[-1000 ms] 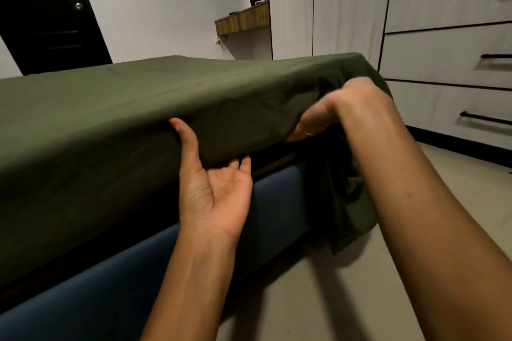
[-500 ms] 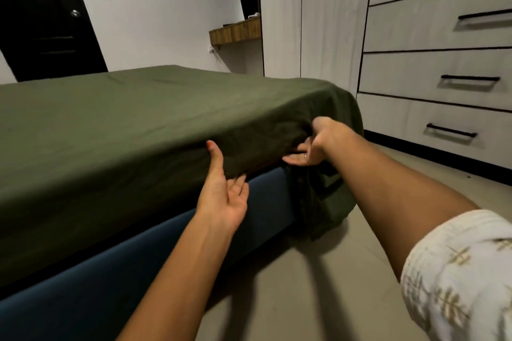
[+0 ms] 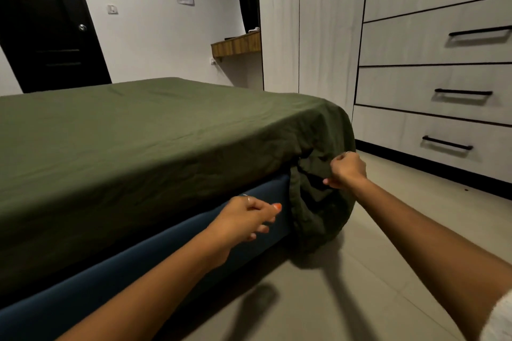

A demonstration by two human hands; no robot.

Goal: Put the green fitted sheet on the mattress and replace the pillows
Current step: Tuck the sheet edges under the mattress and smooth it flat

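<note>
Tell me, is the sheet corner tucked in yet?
Not yet. The sheet corner hangs loose beside the bed base, pinched by the right hand.

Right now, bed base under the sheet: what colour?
Dark blue bed base, below the green fitted sheet; head view.

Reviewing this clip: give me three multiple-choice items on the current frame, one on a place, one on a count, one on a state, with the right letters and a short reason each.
1. Where does the loose bunch of the green sheet hang?
A. at the bed corner near the drawers
B. in the middle of the mattress top
C. by the black door

2. How many pillows are in view?
A. two
B. one
C. none

3. What is the right hand doing?
A. lying open on the floor
B. gripping sheet fabric
C. pulling a drawer handle

Answers:
1 A: the bunch droops at the corner nearest the drawers.
2 C: the bed top is bare sheet.
3 B: it is shut on the bunched fabric; the left hand is by the blue base.
</note>
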